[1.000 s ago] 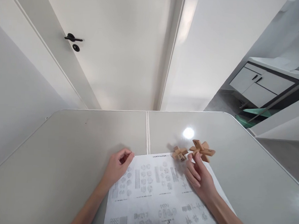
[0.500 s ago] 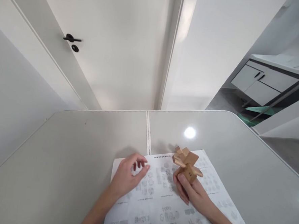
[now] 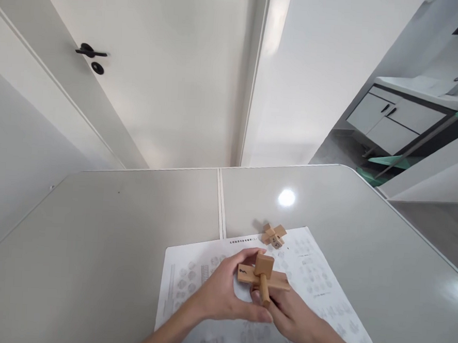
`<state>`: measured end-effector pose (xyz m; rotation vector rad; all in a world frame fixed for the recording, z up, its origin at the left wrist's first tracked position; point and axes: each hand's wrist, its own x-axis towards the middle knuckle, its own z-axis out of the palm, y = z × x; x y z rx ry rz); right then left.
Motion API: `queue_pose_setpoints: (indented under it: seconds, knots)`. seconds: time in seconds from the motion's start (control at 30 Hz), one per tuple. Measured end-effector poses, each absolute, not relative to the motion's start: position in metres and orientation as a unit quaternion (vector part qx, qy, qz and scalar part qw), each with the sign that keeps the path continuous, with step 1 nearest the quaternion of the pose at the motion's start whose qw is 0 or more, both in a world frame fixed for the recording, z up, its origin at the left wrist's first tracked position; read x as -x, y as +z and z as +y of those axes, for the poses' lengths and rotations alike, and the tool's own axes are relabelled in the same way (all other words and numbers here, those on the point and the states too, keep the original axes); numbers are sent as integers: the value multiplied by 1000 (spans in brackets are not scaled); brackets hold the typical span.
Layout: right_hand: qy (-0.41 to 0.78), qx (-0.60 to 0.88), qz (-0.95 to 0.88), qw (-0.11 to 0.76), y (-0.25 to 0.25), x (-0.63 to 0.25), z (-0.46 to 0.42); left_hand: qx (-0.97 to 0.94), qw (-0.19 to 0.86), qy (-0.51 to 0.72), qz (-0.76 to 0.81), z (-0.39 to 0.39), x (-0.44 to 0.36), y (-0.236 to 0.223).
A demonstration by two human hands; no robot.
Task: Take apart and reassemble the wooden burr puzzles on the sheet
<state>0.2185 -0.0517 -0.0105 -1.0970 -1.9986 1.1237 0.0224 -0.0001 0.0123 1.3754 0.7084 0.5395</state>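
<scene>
In the head view, my right hand [image 3: 296, 313] grips a wooden interlocking burr puzzle [image 3: 264, 280] from its right and underside. The puzzle has crossed light-brown bars, a square end piece on top, a rod toward me and a dark mark on its left arm. My left hand [image 3: 231, 288] is curled around its left side. The left fingers reach the far side, and the thumb lies close to the rod's near end. Both hands are above a printed sheet [image 3: 181, 318]. Part of the right fingers is hidden behind the puzzle.
A second, smaller-looking wooden puzzle [image 3: 274, 236] with dark numbers sits on the sheet's far edge. The grey table [image 3: 132, 227] has a white seam [image 3: 221, 202]. Beyond it stand a white door [image 3: 180, 75] and, at the right, a sink cabinet [image 3: 395, 119].
My left hand has moved right, from holding nothing to closing around the puzzle. The puzzle in my right hand is turned and lower. The second puzzle now shows apart, behind it.
</scene>
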Motion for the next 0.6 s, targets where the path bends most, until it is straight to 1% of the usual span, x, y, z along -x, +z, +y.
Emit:
queue_pose_setpoints:
  seconds: [0.23,0.5,0.6]
  knots:
    - [400,422,-749,316,-15,-218,-53,-619,666,300,287,1,-26,8]
    - [362,413,-792,268,-22,-218,-54,-624,668,305,268,-3,-22,-1]
    - [354,415,-795,265,-22,-218,-54,-620,671,317,255,-4,-23,-3]
